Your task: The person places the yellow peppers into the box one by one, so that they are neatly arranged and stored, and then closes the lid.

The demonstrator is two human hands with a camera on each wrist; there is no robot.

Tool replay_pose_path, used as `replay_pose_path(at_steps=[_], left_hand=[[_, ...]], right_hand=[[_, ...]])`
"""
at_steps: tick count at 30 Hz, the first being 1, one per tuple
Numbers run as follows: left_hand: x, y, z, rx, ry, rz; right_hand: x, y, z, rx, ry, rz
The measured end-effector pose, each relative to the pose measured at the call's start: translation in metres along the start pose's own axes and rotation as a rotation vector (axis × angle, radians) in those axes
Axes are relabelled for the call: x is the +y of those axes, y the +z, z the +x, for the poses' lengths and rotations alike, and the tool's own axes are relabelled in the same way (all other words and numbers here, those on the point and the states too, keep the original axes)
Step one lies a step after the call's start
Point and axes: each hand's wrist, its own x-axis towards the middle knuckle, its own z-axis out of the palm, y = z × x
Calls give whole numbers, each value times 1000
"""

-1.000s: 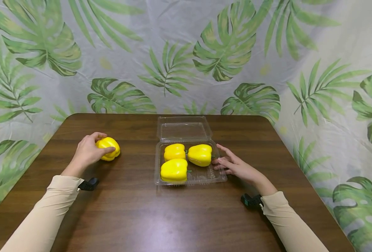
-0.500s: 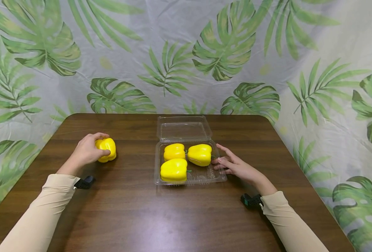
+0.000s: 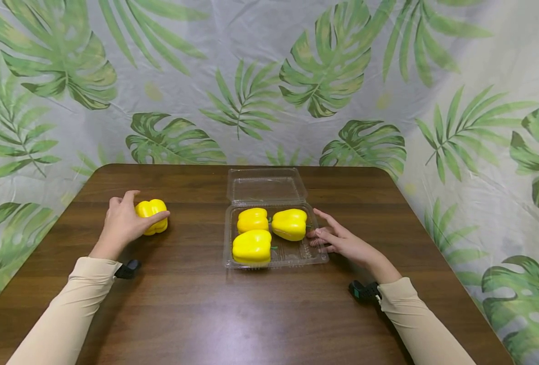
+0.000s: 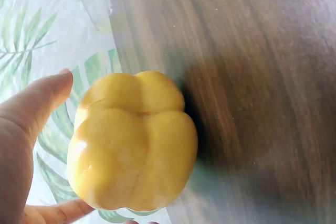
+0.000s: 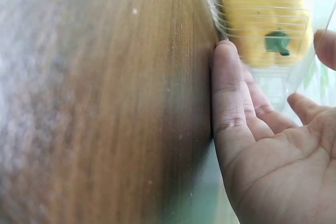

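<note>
In the head view my left hand [image 3: 124, 219] stands at a yellow bell pepper [image 3: 150, 207] on the left of the table. Its thumb and fingers are spread around the pepper. The left wrist view shows a gap between the thumb and the lobed pepper [image 4: 137, 145]. Near the middle is a clear plastic clamshell container [image 3: 228, 238] with three yellow bell peppers lying inside. My right hand [image 3: 353, 247] rests at the container's right side with extended fingers. In the right wrist view, its fingertips reach the ribbed wall beside a green-stemmed pepper [image 5: 268, 14].
The container's clear lid [image 3: 266, 188] is laid back toward the far side. All of this stands on a brown wooden table [image 3: 232, 319]. A leaf-patterned cloth [image 3: 260, 76] hangs behind it and along the sides. Each wrist wears a dark strap [image 3: 364, 291].
The pepper at the left has shifted slightly left and turned. My left hand moved left with it, then its thumb and fingers spread away. My right hand has stayed put.
</note>
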Motion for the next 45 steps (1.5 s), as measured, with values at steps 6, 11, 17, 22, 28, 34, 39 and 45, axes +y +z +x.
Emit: replay_pose_path(at_steps=[6,11,17,22,28,34,39,45], left_hand=[[-1,5,-2,30,-51,12],[-4,9,-1,35,-48,3],[-4,7,1,34,-37,-12],[-3,3,1,18,-42,-39],[-5,-1,1,-7,-42,-48],[-7,-3,2,-35,-3,-28],[-10,-4,6,-58,72,-18],[-16,-8,7,-101,145,-17]], right_hand=[[0,1,0,8,10,6],[-2,1,-1,12,17,16],[-2,0,-2,10,18,32],[-2,-1,-2,14,12,48],[-2,-1,-1,21,14,49],[-1,-1,-1,17,14,52],[-1,-2,-2,19,19,47],[-2,-1,-3,12,14,58]])
